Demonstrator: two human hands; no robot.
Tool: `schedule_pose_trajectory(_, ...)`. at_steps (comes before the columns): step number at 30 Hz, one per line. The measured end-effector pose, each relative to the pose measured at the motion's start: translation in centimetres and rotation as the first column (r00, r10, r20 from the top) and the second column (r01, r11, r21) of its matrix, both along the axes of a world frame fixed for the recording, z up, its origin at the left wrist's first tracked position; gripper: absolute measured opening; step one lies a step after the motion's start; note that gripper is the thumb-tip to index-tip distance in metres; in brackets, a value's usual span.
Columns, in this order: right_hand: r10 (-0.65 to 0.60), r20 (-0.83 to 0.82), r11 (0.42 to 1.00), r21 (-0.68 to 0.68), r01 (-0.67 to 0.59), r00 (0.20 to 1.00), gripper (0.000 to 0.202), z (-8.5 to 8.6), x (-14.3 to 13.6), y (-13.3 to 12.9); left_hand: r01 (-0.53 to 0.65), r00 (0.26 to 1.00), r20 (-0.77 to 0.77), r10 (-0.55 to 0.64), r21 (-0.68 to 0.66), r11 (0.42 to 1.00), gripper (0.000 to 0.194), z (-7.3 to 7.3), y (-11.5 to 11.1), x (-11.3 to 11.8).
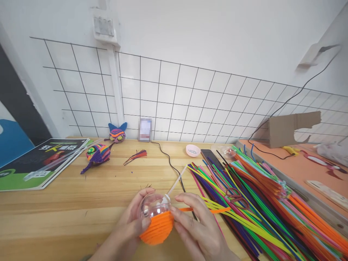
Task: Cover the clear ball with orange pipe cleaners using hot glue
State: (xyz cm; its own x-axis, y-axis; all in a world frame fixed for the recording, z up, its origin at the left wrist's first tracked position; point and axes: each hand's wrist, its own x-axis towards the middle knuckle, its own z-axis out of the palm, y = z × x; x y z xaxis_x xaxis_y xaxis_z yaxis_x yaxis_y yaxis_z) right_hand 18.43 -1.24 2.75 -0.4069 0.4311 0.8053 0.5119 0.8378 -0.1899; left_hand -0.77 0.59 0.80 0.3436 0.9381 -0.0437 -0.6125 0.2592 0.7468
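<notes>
Low in the middle of the head view is a clear plastic ball (152, 204), its lower half covered with rows of orange pipe cleaner (158, 228). My left hand (132, 221) is wrapped round the ball's left side, thumb on the edge of the orange rows. At the ball's right side, the fingers of my right hand (197, 224) pinch the orange strand, whose loose end (220, 210) sticks out to the right. A translucent white stick (177, 183) reaches from behind the ball towards the back right.
Bundles of coloured pipe cleaners (261, 203) cover the right, with red-handled scissors (237, 198) on them. Behind lie a pink bowl (193, 150) and a dark phone (212, 159). Two wrapped figures (98, 154), a magazine (40, 163) and a black cable (168, 156) are further left.
</notes>
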Motion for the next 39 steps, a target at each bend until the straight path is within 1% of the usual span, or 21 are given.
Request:
schedule_pose_trajectory(4, -0.032, 0.023, 0.999, 0.038, 0.031, 0.999, 0.038, 0.2, 0.0, -0.1, -0.005, 0.999, -0.039, 0.005, -0.003, 1.0, 0.056, -0.4, 0.2, -0.1)
schedule_pose_trajectory(8, -0.114, -0.012, 0.982, 0.148, 0.114, 0.993, 0.035, 0.6, 0.2, -0.4, -0.058, 0.996, -0.059, 0.061, 0.057, 0.997, 0.058, -0.6, 0.2, 0.1)
schedule_pose_trajectory(9, -0.113, -0.029, 0.978, 0.172, 0.117, 0.993, 0.032, 0.8, 0.2, -0.5, -0.072, 0.995, -0.065, 0.076, 0.066, 0.995, 0.058, -0.6, 0.2, 0.1)
schedule_pose_trajectory(11, -0.057, -0.048, 0.981, 0.184, 0.065, 0.997, 0.024, 1.3, 0.1, -0.7, -0.103, 0.99, -0.086, 0.109, 0.072, 0.992, 0.061, -0.5, 0.3, 0.1)
schedule_pose_trajectory(14, 0.062, -0.084, 0.993, 0.102, -0.054, 0.995, 0.011, 1.7, -0.4, -1.0, -0.136, 0.982, -0.127, 0.143, 0.067, 0.989, 0.065, -0.3, 0.2, 0.0)
schedule_pose_trajectory(16, 0.044, -0.102, 0.998, -0.048, -0.049, 0.994, 0.007, 1.6, -0.8, -0.9, -0.152, 0.975, -0.149, 0.163, 0.078, 0.985, 0.066, -0.1, 0.1, 0.0)
schedule_pose_trajectory(17, 0.017, -0.112, 0.987, -0.155, -0.034, 0.994, 0.007, 1.3, -1.0, -0.9, -0.168, 0.97, -0.162, 0.183, 0.101, 0.981, 0.065, 0.0, 0.0, 0.0)
schedule_pose_trajectory(18, -0.011, -0.129, 0.959, -0.283, -0.026, 0.992, 0.008, 1.0, -1.1, -0.8, -0.187, 0.962, -0.174, 0.21, 0.139, 0.972, 0.064, 0.1, -0.1, 0.0)
schedule_pose_trajectory(19, -0.041, -0.168, 0.906, -0.422, -0.034, 0.985, 0.011, 0.6, -1.1, -0.7, -0.205, 0.953, -0.185, 0.239, 0.187, 0.961, 0.062, 0.2, -0.2, 0.1)
schedule_pose_trajectory(20, -0.063, -0.229, 0.825, -0.559, -0.078, 0.971, 0.017, 0.1, -1.1, -0.6, -0.217, 0.945, -0.194, 0.264, 0.233, 0.948, 0.059, 0.3, -0.3, 0.2)
schedule_pose_trajectory(21, -0.088, -0.311, 0.719, -0.677, -0.155, 0.946, 0.025, -0.5, -1.1, -0.6, -0.224, 0.938, -0.201, 0.283, 0.274, 0.935, 0.056, 0.3, -0.4, 0.3)
schedule_pose_trajectory(22, -0.122, -0.398, 0.597, -0.761, -0.254, 0.909, 0.036, -1.1, -1.1, -0.6, -0.227, 0.933, -0.205, 0.297, 0.306, 0.925, 0.054, 0.4, -0.5, 0.4)
schedule_pose_trajectory(23, -0.149, -0.49, 0.473, -0.798, -0.374, 0.859, 0.049, -1.6, -1.2, -0.6, -0.226, 0.929, -0.209, 0.305, 0.331, 0.916, 0.053, 0.4, -0.7, 0.5)
schedule_pose_trajectory(24, -0.18, -0.569, 0.375, -0.794, -0.479, 0.802, 0.059, -2.0, -1.4, -0.6, -0.227, 0.925, -0.214, 0.314, 0.349, 0.909, 0.052, 0.4, -0.8, 0.6)
schedule_pose_trajectory(25, -0.199, -0.634, 0.295, -0.766, -0.571, 0.748, 0.068, -2.3, -1.6, -0.6, -0.23, 0.919, -0.223, 0.324, 0.365, 0.902, 0.052, 0.3, -1.0, 0.7)
schedule_pose_trajectory(26, -0.211, -0.689, 0.241, -0.724, -0.647, 0.693, 0.075, -2.5, -1.9, -0.7, -0.232, 0.913, -0.233, 0.336, 0.382, 0.895, 0.052, 0.3, -1.1, 0.8)
schedule_pose_trajectory(28, -0.213, -0.765, 0.191, -0.642, -0.742, 0.607, 0.083, -2.5, -2.6, -0.8, -0.227, 0.897, -0.263, 0.356, 0.417, 0.88, 0.053, 0.2, -1.4, 0.9)
schedule_pose_trajectory(30, -0.197, -0.803, 0.178, -0.594, -0.785, 0.563, 0.081, -1.9, -3.1, -0.9, -0.21, 0.883, -0.293, 0.366, 0.449, 0.868, 0.054, 0.1, -1.6, 1.0)
schedule_pose_trajectory(34, -0.181, -0.778, 0.152, -0.627, -0.764, 0.602, 0.06, -0.5, -3.4, -1.1, -0.156, 0.878, -0.333, 0.345, 0.483, 0.862, 0.056, -0.1, -1.8, 1.1)
schedule_pose_trajectory(37, -0.182, -0.757, 0.135, -0.651, -0.747, 0.627, 0.052, 0.1, -3.2, -1.1, -0.126, 0.881, -0.347, 0.32, 0.48, 0.868, 0.054, -0.4, -1.7, 1.0)
schedule_pose_trajectory(39, -0.179, -0.745, 0.144, -0.666, -0.732, 0.643, 0.05, 0.1, -3.1, -1.1, -0.087, 0.891, -0.358, 0.279, 0.47, 0.878, 0.054, -0.5, -1.6, 0.9)
